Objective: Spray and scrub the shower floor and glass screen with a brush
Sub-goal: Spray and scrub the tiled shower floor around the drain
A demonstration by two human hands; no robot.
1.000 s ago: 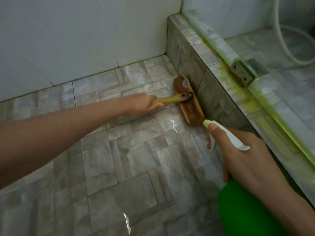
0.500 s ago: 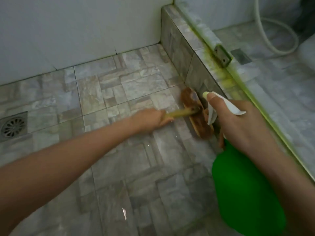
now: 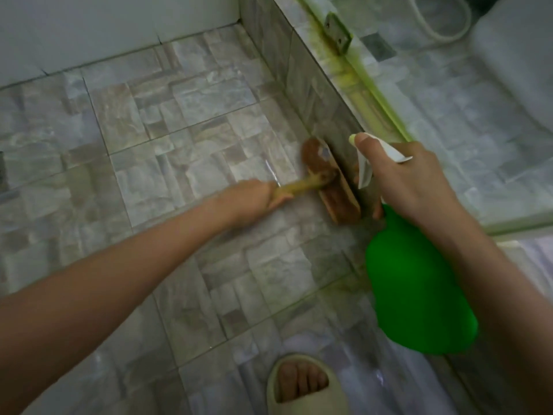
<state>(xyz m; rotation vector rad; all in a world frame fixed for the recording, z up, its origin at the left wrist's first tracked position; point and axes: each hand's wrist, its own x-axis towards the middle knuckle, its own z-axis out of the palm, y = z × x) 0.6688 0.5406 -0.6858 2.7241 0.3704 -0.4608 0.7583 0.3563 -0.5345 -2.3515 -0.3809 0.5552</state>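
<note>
The left hand has its fingers curled tight around the yellow handle of the brush. The brown brush head sits at 3 o'clock from that hand. It is down on the wet grey floor, with its long side right up against the foot of the tiled step.

The right hand grips the neck of the green spray bottle and one fingertip lies on top of the white spray head. The other fingers curl under it (a bit blurry). The bottle hangs toward 5 o'clock from the hand, just beside the brush.

On top of the step stands the glass screen. Its greenish bottom edge runs from 12 o'clock toward 4 o'clock, with a metal bracket at the far end. At 6 o'clock in the view is a foot in a pale sandal.
</note>
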